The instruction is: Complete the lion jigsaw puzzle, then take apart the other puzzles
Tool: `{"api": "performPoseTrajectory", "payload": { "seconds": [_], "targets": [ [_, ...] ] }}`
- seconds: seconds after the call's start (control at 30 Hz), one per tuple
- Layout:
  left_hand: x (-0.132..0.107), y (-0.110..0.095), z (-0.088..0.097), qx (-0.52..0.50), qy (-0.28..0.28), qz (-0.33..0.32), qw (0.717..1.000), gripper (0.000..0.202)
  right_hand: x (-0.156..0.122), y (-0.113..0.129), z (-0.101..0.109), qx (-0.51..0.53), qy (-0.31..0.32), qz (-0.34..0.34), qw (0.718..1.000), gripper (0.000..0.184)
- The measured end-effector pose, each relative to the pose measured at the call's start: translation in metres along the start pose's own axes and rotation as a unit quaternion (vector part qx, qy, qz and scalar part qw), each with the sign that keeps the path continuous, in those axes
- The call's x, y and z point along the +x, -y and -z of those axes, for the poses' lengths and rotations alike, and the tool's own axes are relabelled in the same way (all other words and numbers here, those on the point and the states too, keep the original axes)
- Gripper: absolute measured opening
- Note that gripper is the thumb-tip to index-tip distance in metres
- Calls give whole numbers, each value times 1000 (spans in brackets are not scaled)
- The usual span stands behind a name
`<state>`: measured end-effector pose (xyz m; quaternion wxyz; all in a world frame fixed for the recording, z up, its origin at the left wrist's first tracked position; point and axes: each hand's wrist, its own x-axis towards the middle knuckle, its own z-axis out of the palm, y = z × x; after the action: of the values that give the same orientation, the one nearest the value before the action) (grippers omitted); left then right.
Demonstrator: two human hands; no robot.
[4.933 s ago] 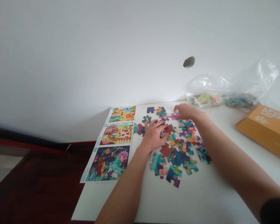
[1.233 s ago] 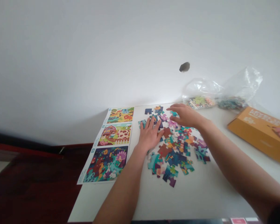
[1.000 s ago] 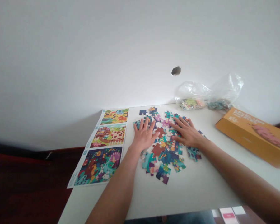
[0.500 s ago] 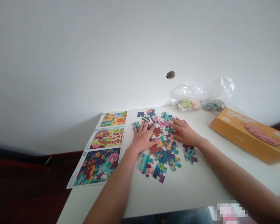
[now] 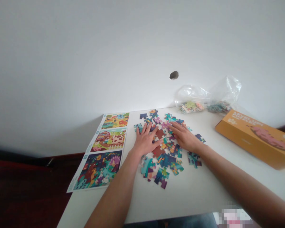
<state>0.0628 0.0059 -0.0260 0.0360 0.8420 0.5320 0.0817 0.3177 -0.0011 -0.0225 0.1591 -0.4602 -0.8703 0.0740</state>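
A loose pile of colourful jigsaw puzzle pieces (image 5: 165, 158) lies on the white table (image 5: 192, 199). My left hand (image 5: 146, 141) rests flat on the pile's left side, fingers spread, with the fingertips touching teal and dark blue pieces. My right hand (image 5: 184, 137) lies on the pile's right side, fingers together and pressing on the pieces. Neither hand grips anything. A dark blue piece (image 5: 199, 138) sits just beyond my right hand, and a teal one (image 5: 194, 160) lies apart below it.
A printed sheet of three puzzle pictures (image 5: 102, 152) lies along the table's left edge. Two clear plastic bags of pieces (image 5: 191, 103) stand at the back. An orange puzzle box (image 5: 253, 139) lies at right. A dark red floor (image 5: 26, 190) shows beyond the edge.
My right hand has come down from the pile's top onto its right side, and pieces there have spread. The view has swung, so the table sits lower and further left.
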Motion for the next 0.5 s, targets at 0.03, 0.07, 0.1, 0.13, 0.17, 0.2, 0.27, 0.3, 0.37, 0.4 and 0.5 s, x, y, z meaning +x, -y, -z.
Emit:
{"api": "performPoseTrajectory", "payload": {
  "seconds": [0.03,0.07,0.1,0.13,0.17,0.2,0.27,0.3,0.37,0.4,0.5],
  "targets": [
    [0,0,0,-2,1,-1,1000,73,-1,-9,1,-4,-8,-24,1000,58],
    [0,0,1,-3,2,-2,1000,73,-3,-18,2,-8,-16,-49,999,54],
    [0,0,1,-4,2,-3,1000,72,-4,-26,2,-12,-25,-69,997,48],
    [0,0,1,-5,1,-4,1000,72,-4,-32,1,-15,-35,-82,996,43],
    [0,0,1,-5,1,-4,1000,72,-4,-38,0,-18,-46,-87,995,39],
    [0,0,1,-5,1,-4,1000,71,-4,-41,-2,-18,-58,-87,994,36],
    [0,0,1,-6,1,-2,1000,71,-1,-43,-5,-15,-79,-82,993,32],
    [1,0,1,-7,3,-1,1000,70,0,-42,-7,-11,-87,-80,993,30],
    [1,0,3,-10,5,-1,1000,70,3,-36,-9,-2,-94,-75,993,28],
    [1,0,3,-11,5,-1,1000,70,4,-32,-9,0,-94,-72,993,29],
    [0,-1,4,-13,2,-1,1000,69,4,-22,-5,-2,-80,-61,995,38]
  ]
}}
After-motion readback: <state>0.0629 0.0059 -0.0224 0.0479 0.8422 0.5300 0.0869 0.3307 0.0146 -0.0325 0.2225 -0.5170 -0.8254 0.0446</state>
